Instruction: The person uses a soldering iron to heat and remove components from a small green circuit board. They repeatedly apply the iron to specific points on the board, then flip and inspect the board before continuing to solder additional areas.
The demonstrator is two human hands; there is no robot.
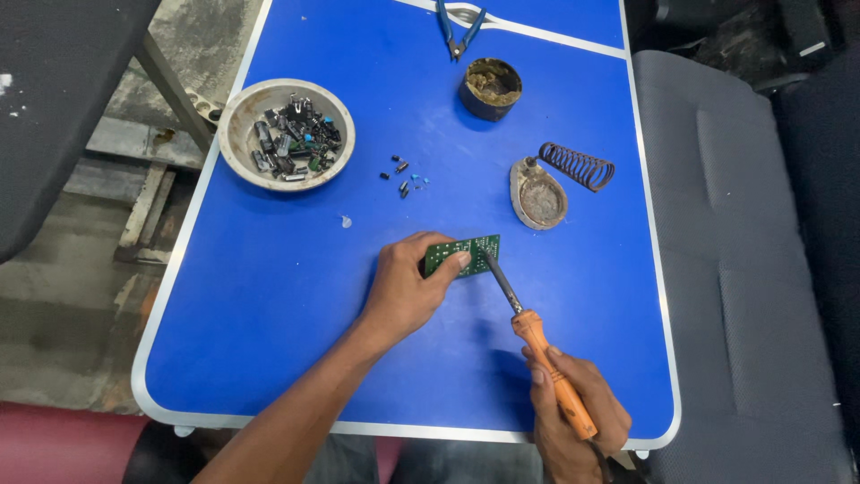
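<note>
From my remote seat, I see the left hand [408, 291] pinning one small green circuit board [462, 254] flat on the blue worktop [296, 269] at the frame's centre, fingers closed over its left end. The right hand [573, 412], at the lower right and close to the worktop's near edge, is wrapped around the orange handle of one soldering iron [528, 327], whose tip touches the board's right end. Open blue surface lies at the lower left and along the right edge, beside a grey seat [743, 269]. At the upper left, one pale bowl [235, 121] near the worktop's left edge holds a heap of dark electronic parts, too many for me to count. A loose scatter of small components [403, 175] lies between bowl and board. Upper right: one dark round tin [490, 90] of brownish paste, one coiled-spring iron stand [555, 184], and one pair of blue-handled cutters [459, 27] at the top.
</note>
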